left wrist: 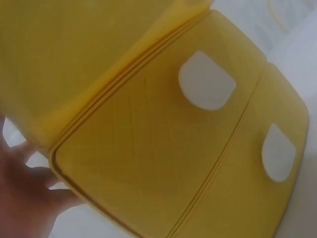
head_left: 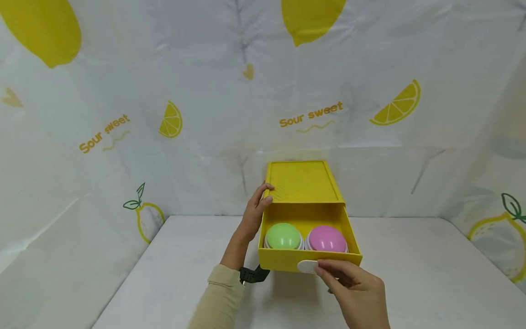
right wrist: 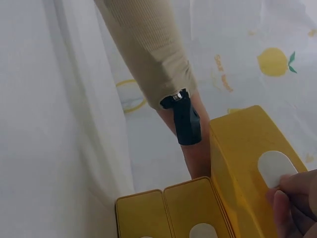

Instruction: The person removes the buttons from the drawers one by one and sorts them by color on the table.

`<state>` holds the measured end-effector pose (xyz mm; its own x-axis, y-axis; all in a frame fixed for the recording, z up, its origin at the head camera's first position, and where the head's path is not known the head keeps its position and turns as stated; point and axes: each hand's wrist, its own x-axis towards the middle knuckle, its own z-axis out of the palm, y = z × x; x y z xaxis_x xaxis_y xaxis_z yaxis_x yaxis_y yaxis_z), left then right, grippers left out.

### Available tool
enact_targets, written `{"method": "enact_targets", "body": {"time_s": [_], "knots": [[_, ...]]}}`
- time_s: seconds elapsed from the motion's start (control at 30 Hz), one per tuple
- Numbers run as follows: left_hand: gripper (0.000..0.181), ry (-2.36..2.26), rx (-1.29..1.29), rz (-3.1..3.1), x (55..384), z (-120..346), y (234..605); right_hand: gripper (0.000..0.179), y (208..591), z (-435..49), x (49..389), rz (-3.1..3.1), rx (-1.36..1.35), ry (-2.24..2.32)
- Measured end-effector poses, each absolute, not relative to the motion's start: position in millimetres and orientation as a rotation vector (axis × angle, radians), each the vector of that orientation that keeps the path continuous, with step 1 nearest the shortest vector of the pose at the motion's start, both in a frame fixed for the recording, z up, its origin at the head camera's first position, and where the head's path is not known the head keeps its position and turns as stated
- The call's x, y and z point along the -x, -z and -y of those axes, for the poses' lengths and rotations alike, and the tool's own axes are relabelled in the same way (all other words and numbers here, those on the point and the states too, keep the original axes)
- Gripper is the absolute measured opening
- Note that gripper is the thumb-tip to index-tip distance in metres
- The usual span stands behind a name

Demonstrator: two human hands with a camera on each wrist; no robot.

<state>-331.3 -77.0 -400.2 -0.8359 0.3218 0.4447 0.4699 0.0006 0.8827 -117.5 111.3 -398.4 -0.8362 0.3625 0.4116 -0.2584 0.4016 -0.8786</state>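
Both hands curl: left hand [head_left: 254, 214] grips the yellow box [head_left: 303, 183], right hand [head_left: 357, 292] pinches the drawer's white tab [head_left: 308, 266].

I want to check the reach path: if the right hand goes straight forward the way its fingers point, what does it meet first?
The right hand already has its fingertips at the white tab on the front of the yellow drawer, so it would meet that tab first, then the drawer's front wall behind it.

A flat tabletop covered in plain white cloth [head_left: 411, 274] carries a single item: a bright yellow plastic drawer cabinet [head_left: 302, 183], standing near the table's back edge at the middle. Its lowest drawers sit just above the cloth in the wrist views.
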Motion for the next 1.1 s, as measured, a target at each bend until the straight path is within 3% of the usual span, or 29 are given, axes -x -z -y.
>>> {"method": "enact_targets", "body": {"time_s": [0.1,0.33,0.5,0.8,1.1], "knots": [[0.04,2.014,0.823,2.115,327,73,402,0.027,399,-117,115,2.113,-0.043,-1.327],[0.054,2.157,0.791,2.013,316,70,405,0.051,377,-155,115,1.97,-0.636,-1.053],[0.057,2.185,0.788,2.012,307,74,406,0.052,346,-178,132,2.043,-0.733,-1.004],[0.041,2.095,0.682,2.064,295,77,402,0.044,318,-201,175,2.387,-0.92,-1.125],[0.036,2.071,0.705,2.056,293,75,403,0.056,308,-200,208,2.767,-1.037,-0.993]]}}
